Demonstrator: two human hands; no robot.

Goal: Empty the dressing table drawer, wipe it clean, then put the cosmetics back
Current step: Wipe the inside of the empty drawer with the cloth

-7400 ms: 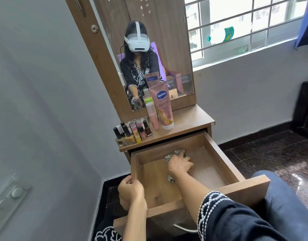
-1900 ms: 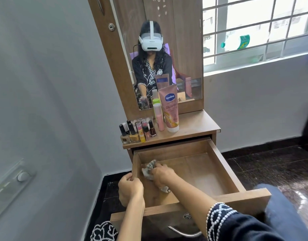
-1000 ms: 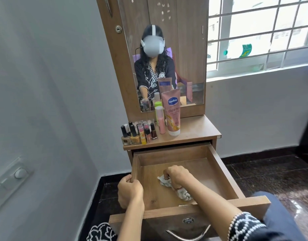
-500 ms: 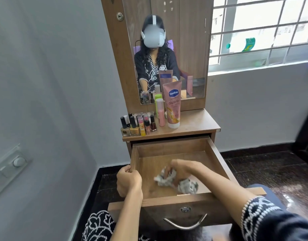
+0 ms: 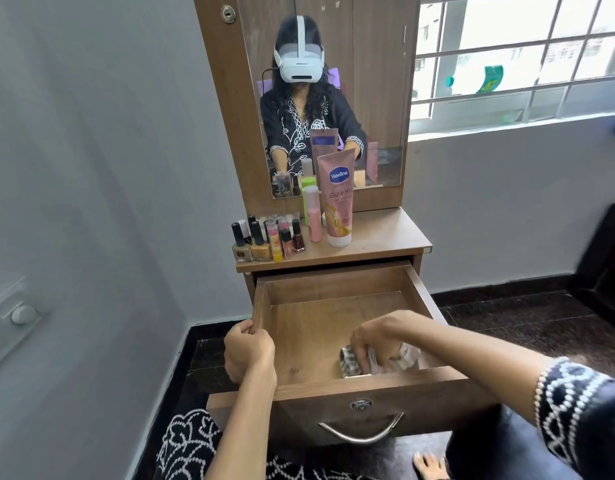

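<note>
The cloth has come back down from the air to the drawer floor, and it now sits at the front right corner, close to the front wall; a moment ago the right hand was lifting it up. That hand has its fingers curled down over the cloth and is pressing it on the wood; the left hand is wrapped tight round the left wall of the drawer to keep it from sliding. The drawer has nothing in it but the cloth, so I think the wiping is almost done. The cosmetics wait on the table top; the nail polish bottles stand at the left and the tall pink Vaseline tube stands upright beside them. They lie up and away from both hands, past the back of the drawer; the left hand is nearer the bottles.
</note>
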